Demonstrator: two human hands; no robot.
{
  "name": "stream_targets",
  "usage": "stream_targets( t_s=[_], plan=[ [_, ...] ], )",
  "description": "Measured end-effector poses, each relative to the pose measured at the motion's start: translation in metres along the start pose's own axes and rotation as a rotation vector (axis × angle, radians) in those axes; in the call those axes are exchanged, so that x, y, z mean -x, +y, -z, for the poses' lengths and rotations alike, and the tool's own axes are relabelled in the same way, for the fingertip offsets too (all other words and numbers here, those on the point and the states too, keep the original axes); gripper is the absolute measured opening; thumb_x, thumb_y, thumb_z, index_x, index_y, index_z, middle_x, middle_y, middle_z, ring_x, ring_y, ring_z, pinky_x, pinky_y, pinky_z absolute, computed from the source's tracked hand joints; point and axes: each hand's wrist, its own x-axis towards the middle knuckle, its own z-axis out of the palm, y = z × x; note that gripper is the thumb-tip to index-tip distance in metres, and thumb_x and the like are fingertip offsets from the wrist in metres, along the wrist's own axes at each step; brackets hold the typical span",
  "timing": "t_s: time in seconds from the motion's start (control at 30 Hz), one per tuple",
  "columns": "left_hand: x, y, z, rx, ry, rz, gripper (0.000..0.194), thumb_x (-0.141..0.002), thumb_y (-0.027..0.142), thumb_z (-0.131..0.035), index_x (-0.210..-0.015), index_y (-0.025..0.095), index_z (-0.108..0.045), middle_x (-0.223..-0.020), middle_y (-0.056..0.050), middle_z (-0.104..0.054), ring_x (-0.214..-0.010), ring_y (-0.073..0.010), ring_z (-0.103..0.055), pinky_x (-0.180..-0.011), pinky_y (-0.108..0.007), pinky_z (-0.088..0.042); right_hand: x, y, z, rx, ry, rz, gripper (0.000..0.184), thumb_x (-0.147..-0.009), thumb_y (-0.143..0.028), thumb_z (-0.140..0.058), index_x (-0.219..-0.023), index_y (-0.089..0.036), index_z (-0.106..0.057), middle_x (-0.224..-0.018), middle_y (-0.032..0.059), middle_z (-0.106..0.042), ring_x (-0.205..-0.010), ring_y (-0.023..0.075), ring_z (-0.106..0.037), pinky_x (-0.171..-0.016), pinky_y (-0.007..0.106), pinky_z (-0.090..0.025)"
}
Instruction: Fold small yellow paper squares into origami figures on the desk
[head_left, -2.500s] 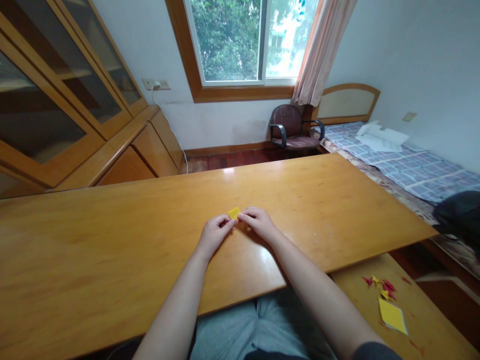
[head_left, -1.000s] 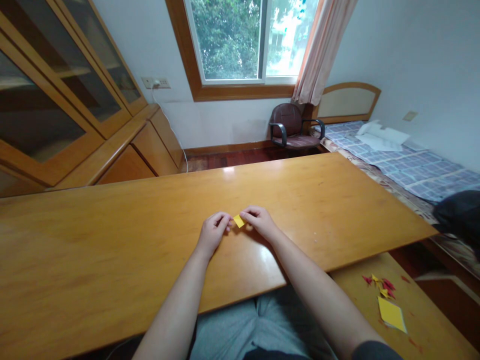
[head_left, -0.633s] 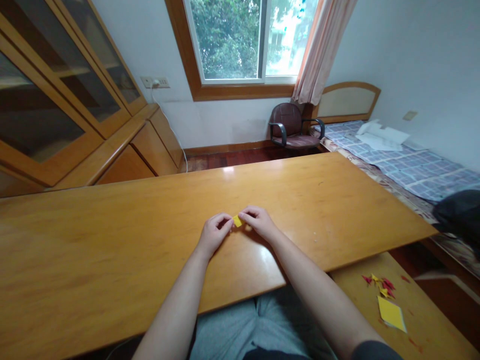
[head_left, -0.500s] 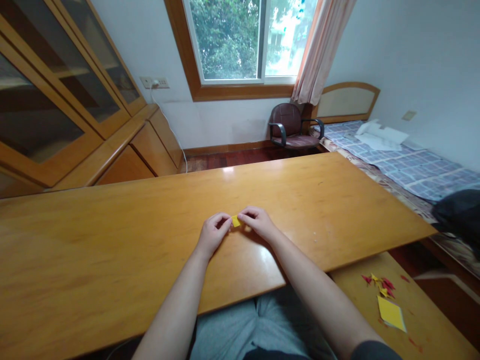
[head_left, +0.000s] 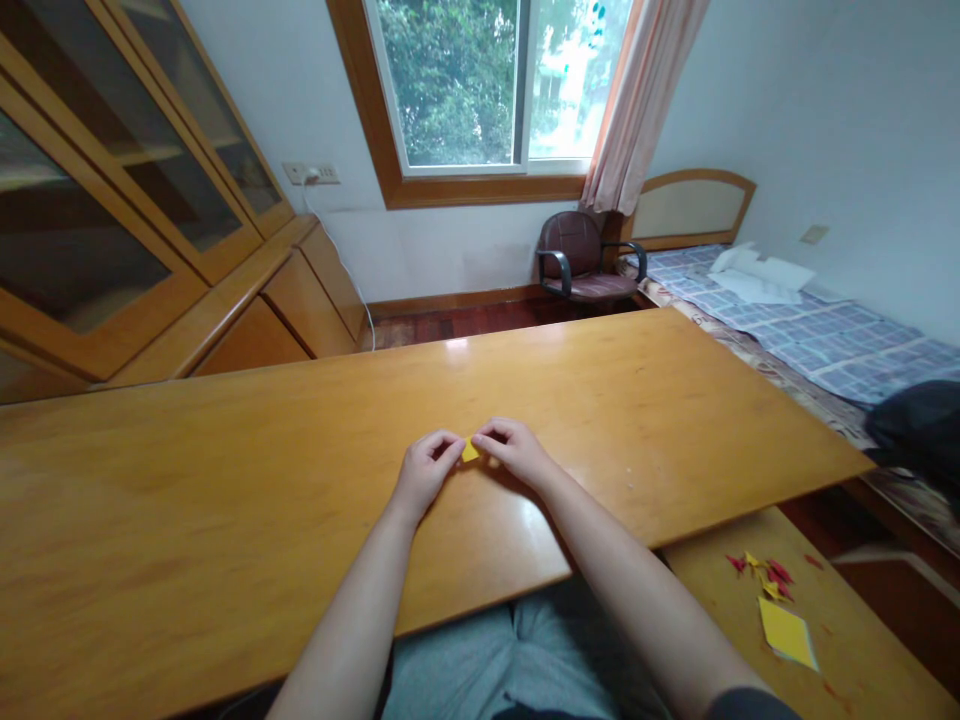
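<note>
A small folded piece of yellow paper point(head_left: 470, 451) is held just above or on the wooden table point(head_left: 262, 480), between my two hands. My left hand point(head_left: 429, 468) pinches its left side between thumb and index finger. At its right side, the thumb and fingertips of my right hand point(head_left: 517, 452) close on the upper edge. The fingertips cover parts of the paper, so its exact fold is too small to tell.
On a lower wooden surface at the right lie a stack of yellow paper squares point(head_left: 786, 634) and several small red and yellow folded paper pieces point(head_left: 778, 573). Beyond the table stand a brown armchair point(head_left: 574, 255), a bed point(head_left: 817, 330) and a glass-door cabinet point(head_left: 142, 170).
The yellow paper has been turned and shifted slightly between my fingers, and less of it shows now. My left hand, off the paper a second ago, is back on its left side.
</note>
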Motion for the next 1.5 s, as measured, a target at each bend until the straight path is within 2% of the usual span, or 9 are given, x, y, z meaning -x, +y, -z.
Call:
stream_targets(
  t_s=[0.33, 0.6, 0.87, 1.2, 1.37, 1.5],
  plan=[
    [-0.0035, -0.0051, 0.0004, 0.077, 0.093, 0.027, 0.026, -0.084, 0.042, -0.063, -0.077, 0.017, -0.067, -0.069, 0.000, -0.064, -0.070, -0.0155, -0.059, -0.070, -0.024, -0.046, 0.0003, -0.0027, -0.0023, 0.048, -0.029, -0.023, 0.025, -0.086, -0.038, -0.066, -0.076, -0.016, -0.069, -0.069, 0.0011, -0.065, -0.065, 0.0134, -0.057, -0.063, 0.024, -0.042],
    [-0.0029, -0.0074, -0.0017, -0.014, 0.028, -0.004, 0.026, -0.083, 0.042, -0.064, -0.079, 0.017, -0.067, -0.074, -0.001, -0.066, -0.071, -0.0154, -0.059, -0.068, -0.023, -0.045, 0.0005, -0.0031, -0.0022, 0.056, -0.003, 0.013, 0.023, -0.087, -0.037, -0.066, -0.078, -0.016, -0.070, -0.073, 0.0020, -0.067, -0.069, 0.0145, -0.060, -0.067, 0.026, -0.045],
    [-0.0014, 0.0010, 0.0000, -0.057, -0.051, 0.003, 0.033, -0.086, 0.046, -0.059, -0.073, 0.017, -0.067, -0.070, -0.001, -0.066, -0.069, -0.0157, -0.059, -0.066, -0.023, -0.044, -0.0012, 0.0003, -0.0020, 0.060, 0.026, 0.011, 0.022, -0.088, -0.036, -0.064, -0.079, -0.017, -0.070, -0.076, 0.0027, -0.067, -0.074, 0.0161, -0.060, -0.071, 0.027, -0.045],
    [-0.0026, -0.0028, -0.0018, -0.132, -0.059, 0.007, 0.043, -0.088, 0.050, -0.056, -0.060, 0.017, -0.060, -0.058, 0.001, -0.058, -0.059, -0.0135, -0.053, -0.059, -0.023, -0.038, 0.0006, -0.0027, -0.0031, 0.095, -0.031, 0.036, 0.027, -0.090, -0.040, -0.063, -0.077, -0.016, -0.068, -0.073, 0.0017, -0.065, -0.070, 0.0148, -0.058, -0.068, 0.026, -0.043],
    [-0.0026, 0.0004, -0.0009, -0.106, -0.078, -0.016, 0.041, -0.090, 0.047, -0.054, -0.063, 0.017, -0.061, -0.060, 0.001, -0.059, -0.062, -0.0138, -0.055, -0.062, -0.023, -0.040, -0.0018, 0.0029, -0.0024, 0.024, 0.019, -0.026, 0.024, -0.087, -0.039, -0.064, -0.077, -0.017, -0.068, -0.074, 0.0017, -0.066, -0.072, 0.0153, -0.058, -0.068, 0.026, -0.044],
    [-0.0022, 0.0016, -0.0006, -0.094, -0.065, -0.001, 0.040, -0.090, 0.046, -0.054, -0.062, 0.017, -0.061, -0.060, 0.001, -0.059, -0.061, -0.0139, -0.054, -0.061, -0.023, -0.040, -0.0022, 0.0058, -0.0020, -0.060, 0.040, -0.106, 0.025, -0.085, -0.040, -0.064, -0.079, -0.016, -0.067, -0.072, 0.0015, -0.064, -0.067, 0.0147, -0.057, -0.062, 0.025, -0.044]
  ],
)
